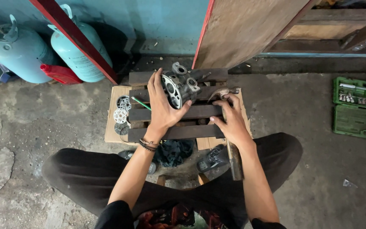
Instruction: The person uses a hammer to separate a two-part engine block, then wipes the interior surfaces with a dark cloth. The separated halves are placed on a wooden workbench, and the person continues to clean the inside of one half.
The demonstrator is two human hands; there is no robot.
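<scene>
My left hand (162,106) grips a grey cast-metal machine housing (181,85), holding it on edge on a low stand of dark wooden slats (191,112). My right hand (231,121) lies on the slats just right of the housing, closed around the upper part of a claw hammer (225,92). The hammer's head points toward the housing and its handle (235,163) runs back under my wrist. A thin green rod (140,103) pokes out from behind my left hand.
Round metal discs (120,114) lie on cardboard (112,127) left of the stand. Two pale blue gas cylinders (79,51) and a red bar stand at back left. A wooden board (250,29) leans behind. An open green socket set (359,108) is at right. Dark cloth lies under the stand.
</scene>
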